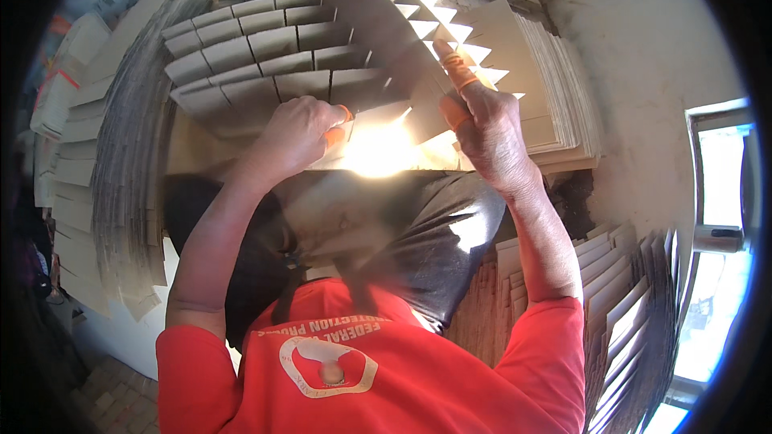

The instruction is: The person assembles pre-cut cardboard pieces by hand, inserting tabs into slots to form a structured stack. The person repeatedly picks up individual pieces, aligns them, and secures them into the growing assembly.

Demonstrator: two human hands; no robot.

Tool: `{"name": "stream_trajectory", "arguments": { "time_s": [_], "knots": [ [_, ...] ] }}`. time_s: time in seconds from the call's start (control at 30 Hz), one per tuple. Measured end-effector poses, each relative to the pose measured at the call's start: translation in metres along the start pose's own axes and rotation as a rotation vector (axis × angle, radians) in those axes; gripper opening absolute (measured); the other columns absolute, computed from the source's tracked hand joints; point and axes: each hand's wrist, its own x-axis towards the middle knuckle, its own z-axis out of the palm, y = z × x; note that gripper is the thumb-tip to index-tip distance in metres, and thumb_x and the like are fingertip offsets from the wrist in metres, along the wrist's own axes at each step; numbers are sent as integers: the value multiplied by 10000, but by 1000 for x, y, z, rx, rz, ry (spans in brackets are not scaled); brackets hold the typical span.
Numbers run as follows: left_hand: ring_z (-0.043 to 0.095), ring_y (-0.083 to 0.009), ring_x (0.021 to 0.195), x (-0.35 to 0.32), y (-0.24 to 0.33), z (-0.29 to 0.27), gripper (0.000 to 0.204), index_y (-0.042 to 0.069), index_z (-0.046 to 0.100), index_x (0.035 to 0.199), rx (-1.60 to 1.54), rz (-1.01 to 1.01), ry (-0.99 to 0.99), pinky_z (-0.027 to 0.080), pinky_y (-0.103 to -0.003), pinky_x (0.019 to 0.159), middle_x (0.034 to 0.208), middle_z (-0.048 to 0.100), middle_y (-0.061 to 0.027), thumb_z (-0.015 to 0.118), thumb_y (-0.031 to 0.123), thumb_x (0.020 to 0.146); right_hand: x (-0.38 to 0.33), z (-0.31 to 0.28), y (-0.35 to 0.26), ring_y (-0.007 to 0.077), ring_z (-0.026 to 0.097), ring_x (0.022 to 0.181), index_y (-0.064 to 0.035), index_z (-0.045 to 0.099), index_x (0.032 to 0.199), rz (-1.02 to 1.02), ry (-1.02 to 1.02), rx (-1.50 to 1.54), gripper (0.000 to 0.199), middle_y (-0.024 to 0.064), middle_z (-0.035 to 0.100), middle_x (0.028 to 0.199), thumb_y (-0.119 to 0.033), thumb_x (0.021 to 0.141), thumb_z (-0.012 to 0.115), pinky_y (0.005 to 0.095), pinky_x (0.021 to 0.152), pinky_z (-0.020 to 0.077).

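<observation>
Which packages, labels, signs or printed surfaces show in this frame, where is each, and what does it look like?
Shirt print: on the red shirt at the lower centre, a white rounded outline emblem with a line of white lettering above it.
Slotted cardboard divider sheet: grey-brown, unprinted, tilted at the upper centre, held by the left hand and the right hand.
Cardboard stacks: plain beige sheets, right of the hands, no labels visible.
No screens or signs.

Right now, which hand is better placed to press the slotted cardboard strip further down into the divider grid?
Probably the right hand: its orange-capped fingers already rest on the slotted strip where it crosses the divider grid. The left hand grips lower, at the near edge.
</observation>
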Motion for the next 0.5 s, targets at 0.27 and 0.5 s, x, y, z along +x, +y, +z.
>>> {"name": "stream_trajectory", "arguments": {
  "time_s": [0.27, 0.5],
  "knots": [
    [622, -423, 826, 2, 1, 11, 202, -21, 686, 970, -64, 34, 99, 497, -474, 752, 863, 640, -250, 620, 8, 782, -5, 20, 26, 108, 517, 526, -127, 496, 1441, -98, 118, 1, 602, 63, 537, 614, 71, 876, 552, 252, 561, 472],
    [647, -386, 795, 1, -6, 11, 209, 6, 707, 968, -18, 85, 132, 502, -482, 733, 784, 640, -238, 595, 26, 794, 0, 15, 19, 122, 562, 520, -72, 487, 1433, -7, -28, 31, 523, 58, 561, 616, 27, 922, 539, 274, 552, 495]
  ]
}}
